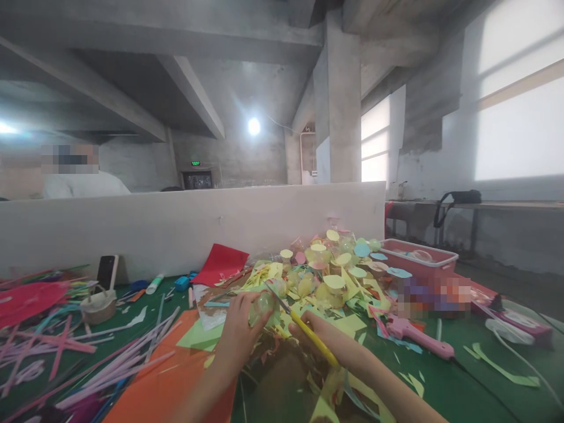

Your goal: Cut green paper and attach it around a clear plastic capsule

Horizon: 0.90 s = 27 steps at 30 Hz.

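Note:
Near the middle of the table, my left hand is closed around a clear, rounded plastic piece with a greenish tint. My right hand grips a yellow-handled tool with a slim metal shaft; its exact kind is unclear. The shaft slants up and left, its tip at the upper edge of the plastic piece; whether they touch I cannot tell. Just behind both hands lies a heap of clear plastic pieces with yellow, blue and pink paper discs.
A pink glue gun with a dark cord lies right, before a pink plastic bin. Orange paper, pink pipe cleaners and a tape roll are left. A white partition borders the back; a person is beyond.

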### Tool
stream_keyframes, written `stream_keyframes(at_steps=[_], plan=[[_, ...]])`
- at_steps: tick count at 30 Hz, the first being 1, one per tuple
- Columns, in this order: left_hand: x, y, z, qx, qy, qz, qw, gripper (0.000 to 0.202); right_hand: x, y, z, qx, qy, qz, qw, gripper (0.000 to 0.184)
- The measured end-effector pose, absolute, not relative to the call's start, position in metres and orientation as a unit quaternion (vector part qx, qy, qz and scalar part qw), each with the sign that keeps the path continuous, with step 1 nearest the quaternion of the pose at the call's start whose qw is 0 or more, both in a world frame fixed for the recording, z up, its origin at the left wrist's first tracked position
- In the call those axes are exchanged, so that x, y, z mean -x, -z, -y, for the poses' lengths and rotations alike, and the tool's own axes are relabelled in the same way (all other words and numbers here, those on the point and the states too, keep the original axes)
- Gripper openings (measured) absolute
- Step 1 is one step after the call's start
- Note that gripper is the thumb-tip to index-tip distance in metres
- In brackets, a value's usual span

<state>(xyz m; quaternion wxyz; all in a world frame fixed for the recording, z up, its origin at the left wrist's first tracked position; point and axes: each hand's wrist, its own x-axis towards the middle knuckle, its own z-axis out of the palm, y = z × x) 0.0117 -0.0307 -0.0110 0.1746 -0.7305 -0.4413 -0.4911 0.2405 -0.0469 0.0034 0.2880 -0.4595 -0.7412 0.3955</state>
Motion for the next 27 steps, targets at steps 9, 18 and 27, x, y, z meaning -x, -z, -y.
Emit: stream_keyframes(at_steps=[9,18,27], plan=[[-0.013,0.009,0.033,0.720,0.497,0.462,0.142,0.033,-0.237,0.013,0.034,0.457,-0.394,0.735,0.309,0.046],[-0.015,0.005,0.036,0.712,0.502,0.476,0.122,0.034,-0.239,0.003,0.038,0.474,-0.342,0.750,0.310,0.042],[-0.014,0.005,0.035,0.724,0.488,0.466,0.144,0.030,-0.240,-0.005,0.043,0.494,-0.350,0.731,0.314,0.045]])
